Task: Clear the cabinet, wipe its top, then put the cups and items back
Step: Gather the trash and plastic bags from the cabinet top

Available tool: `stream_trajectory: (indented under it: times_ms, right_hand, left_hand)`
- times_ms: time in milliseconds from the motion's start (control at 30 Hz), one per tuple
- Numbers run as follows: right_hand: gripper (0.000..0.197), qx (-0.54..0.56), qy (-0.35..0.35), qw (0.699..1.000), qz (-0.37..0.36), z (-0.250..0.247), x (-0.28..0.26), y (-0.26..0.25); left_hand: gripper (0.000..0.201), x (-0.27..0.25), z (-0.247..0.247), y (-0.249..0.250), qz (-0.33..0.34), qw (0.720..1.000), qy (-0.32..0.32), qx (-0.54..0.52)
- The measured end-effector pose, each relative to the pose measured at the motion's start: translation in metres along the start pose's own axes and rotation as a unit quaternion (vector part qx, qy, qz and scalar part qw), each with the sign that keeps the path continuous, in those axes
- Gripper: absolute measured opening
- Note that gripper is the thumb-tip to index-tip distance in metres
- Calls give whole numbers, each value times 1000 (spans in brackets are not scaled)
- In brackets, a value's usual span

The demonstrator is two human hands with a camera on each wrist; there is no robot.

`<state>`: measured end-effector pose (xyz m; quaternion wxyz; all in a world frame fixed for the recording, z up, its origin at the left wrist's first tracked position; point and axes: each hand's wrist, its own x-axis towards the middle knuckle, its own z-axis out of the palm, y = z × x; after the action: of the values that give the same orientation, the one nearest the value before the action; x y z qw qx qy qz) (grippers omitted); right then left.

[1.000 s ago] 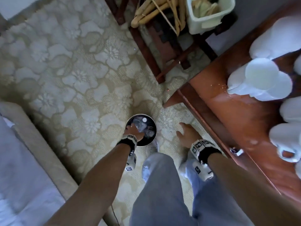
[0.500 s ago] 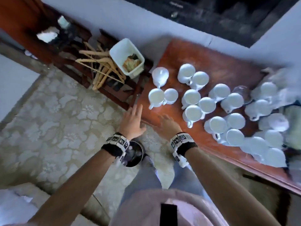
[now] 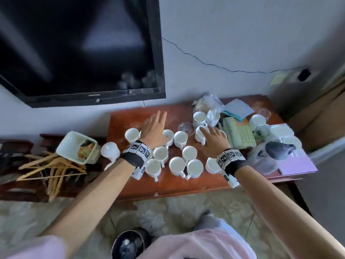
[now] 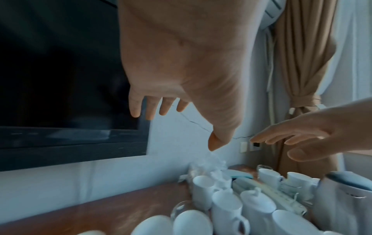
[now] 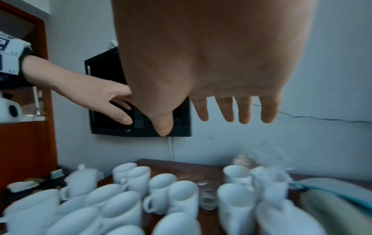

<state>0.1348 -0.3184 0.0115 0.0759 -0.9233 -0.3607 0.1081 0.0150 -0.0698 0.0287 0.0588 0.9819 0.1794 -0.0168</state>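
Observation:
Several white cups (image 3: 177, 164) (image 5: 181, 197) crowd the red-brown cabinet top (image 3: 128, 118), with a clear glass (image 3: 186, 128) (image 5: 208, 197) among them. My left hand (image 3: 155, 126) (image 4: 177, 119) hovers open and empty above the cups on the left, fingers straight. Over the cups nearer the middle my right hand (image 3: 211, 136) (image 5: 217, 117) is spread open, holding nothing. A green desk phone (image 3: 239, 134), a white kettle (image 3: 270, 156) (image 4: 346, 205), papers (image 3: 237, 108) and a plastic bag (image 3: 207, 103) fill the right end.
A black TV (image 3: 78, 49) hangs on the wall above the cabinet's left end. Left of the cabinet a low rack holds a white tub (image 3: 77, 149) and wooden hangers (image 3: 50, 169). A black bin (image 3: 130, 243) with glasses inside stands on the patterned floor by my legs.
I have risen from the bin on the floor. Both hands have lifted from the floor and reached forward over the cups on the cabinet.

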Motion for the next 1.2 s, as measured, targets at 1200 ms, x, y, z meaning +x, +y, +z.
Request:
stream_trajectory:
  times_ms: [1200]
  right_hand:
    - [89,-80,-54,973,209,-16,14,232]
  left_hand:
    - [145,372,130,214,76,957,-250,130]
